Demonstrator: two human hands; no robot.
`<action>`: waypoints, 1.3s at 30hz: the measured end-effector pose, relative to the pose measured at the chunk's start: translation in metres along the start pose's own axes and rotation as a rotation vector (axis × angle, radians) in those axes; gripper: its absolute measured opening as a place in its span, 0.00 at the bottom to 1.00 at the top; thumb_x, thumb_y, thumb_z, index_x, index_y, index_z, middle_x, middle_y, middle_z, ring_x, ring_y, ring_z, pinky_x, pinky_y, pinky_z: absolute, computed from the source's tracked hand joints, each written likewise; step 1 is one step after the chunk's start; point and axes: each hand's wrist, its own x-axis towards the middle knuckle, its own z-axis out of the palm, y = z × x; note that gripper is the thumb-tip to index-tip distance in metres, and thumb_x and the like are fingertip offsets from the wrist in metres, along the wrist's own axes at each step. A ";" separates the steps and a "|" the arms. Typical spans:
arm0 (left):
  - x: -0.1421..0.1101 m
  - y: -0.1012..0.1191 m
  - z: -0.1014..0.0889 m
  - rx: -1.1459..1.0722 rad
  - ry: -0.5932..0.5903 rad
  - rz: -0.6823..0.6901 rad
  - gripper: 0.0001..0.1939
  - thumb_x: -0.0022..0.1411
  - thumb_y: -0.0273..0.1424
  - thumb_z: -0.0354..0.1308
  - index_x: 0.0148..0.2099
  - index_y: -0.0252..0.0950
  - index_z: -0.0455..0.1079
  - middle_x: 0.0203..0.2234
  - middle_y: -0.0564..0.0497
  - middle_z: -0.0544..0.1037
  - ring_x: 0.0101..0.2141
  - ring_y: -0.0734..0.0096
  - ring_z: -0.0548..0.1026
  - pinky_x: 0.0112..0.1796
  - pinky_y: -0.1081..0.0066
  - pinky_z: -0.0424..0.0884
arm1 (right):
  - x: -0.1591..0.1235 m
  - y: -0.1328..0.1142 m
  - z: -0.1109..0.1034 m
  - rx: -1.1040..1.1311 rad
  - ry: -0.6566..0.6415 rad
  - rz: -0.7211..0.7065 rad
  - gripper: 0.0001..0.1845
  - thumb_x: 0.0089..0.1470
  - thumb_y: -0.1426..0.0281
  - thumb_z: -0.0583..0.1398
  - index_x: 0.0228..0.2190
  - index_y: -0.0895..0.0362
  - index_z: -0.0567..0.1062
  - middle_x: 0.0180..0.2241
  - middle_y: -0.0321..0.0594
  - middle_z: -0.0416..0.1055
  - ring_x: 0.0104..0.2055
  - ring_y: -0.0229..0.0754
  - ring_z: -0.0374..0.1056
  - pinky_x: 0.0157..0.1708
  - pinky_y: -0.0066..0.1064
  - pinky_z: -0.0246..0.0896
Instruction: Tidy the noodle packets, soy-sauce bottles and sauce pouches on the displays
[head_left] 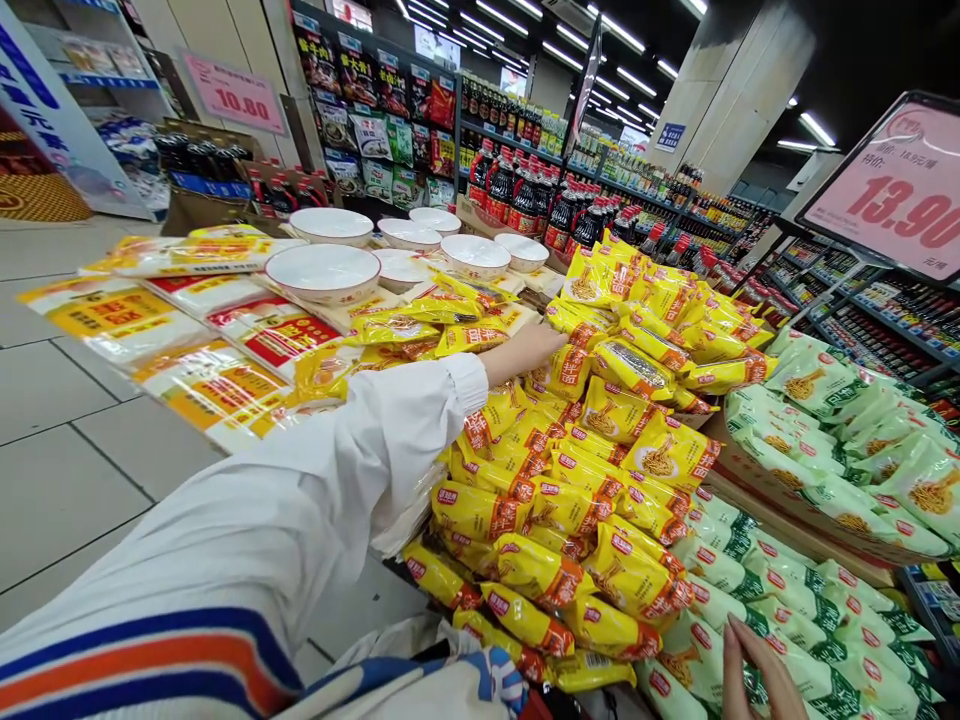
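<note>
My left hand (527, 350), coming out of a white sleeve, reaches into the upper pile of yellow instant noodle packets. Its fingers are bent against a yellow noodle packet (562, 372) at the pile's left side, and the fingertips are partly hidden. Rows of more yellow packets (540, 570) with orange ends fill the display below. At the bottom right, only the fingers of my right hand (757, 675) show. They are stretched out, hold nothing visible and are nearest to the pale green noodle packets (690, 650).
White bowls (322, 272) stand on large flat yellow-and-white packages (217, 390) at left. More green packets (847, 440) fill a carton at right, under a pink price sign (892, 190). Dark sauce bottles (525, 195) line up behind, before stocked shelves (397, 90).
</note>
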 end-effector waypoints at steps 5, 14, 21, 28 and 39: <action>-0.003 0.025 0.008 0.002 0.027 -0.069 0.15 0.65 0.19 0.49 0.53 0.26 0.70 0.46 0.34 0.77 0.48 0.55 0.74 0.46 0.62 0.68 | 0.004 -0.005 0.008 0.044 -0.090 -0.053 0.05 0.62 0.72 0.64 0.40 0.57 0.80 0.36 0.44 0.80 0.34 0.48 0.77 0.36 0.36 0.70; -0.061 0.056 -0.001 0.064 0.197 -0.403 0.30 0.64 0.30 0.57 0.66 0.25 0.59 0.59 0.26 0.67 0.58 0.36 0.64 0.54 0.47 0.59 | 0.003 -0.009 0.010 0.063 -0.144 -0.074 0.06 0.62 0.70 0.63 0.40 0.58 0.80 0.37 0.44 0.80 0.36 0.47 0.77 0.39 0.35 0.71; -0.061 0.018 -0.001 -0.036 -0.120 0.148 0.21 0.63 0.32 0.62 0.58 0.37 0.68 0.50 0.40 0.77 0.53 0.55 0.72 0.53 0.61 0.62 | -0.003 0.000 0.017 0.075 -0.156 -0.122 0.08 0.63 0.69 0.63 0.39 0.59 0.80 0.37 0.45 0.81 0.36 0.47 0.77 0.39 0.34 0.70; -0.024 0.012 -0.001 -0.031 -0.069 0.005 0.20 0.65 0.39 0.62 0.54 0.33 0.71 0.46 0.38 0.78 0.47 0.52 0.74 0.50 0.59 0.63 | -0.005 0.000 0.021 0.198 -0.239 -0.043 0.09 0.62 0.72 0.63 0.45 0.57 0.79 0.43 0.46 0.79 0.43 0.50 0.76 0.47 0.40 0.69; -0.034 0.054 0.015 0.091 0.118 -0.059 0.15 0.69 0.28 0.52 0.53 0.24 0.70 0.47 0.31 0.76 0.50 0.48 0.71 0.52 0.54 0.62 | -0.013 -0.006 0.027 0.224 -0.306 -0.082 0.10 0.63 0.72 0.62 0.46 0.57 0.78 0.44 0.47 0.78 0.45 0.49 0.74 0.46 0.42 0.68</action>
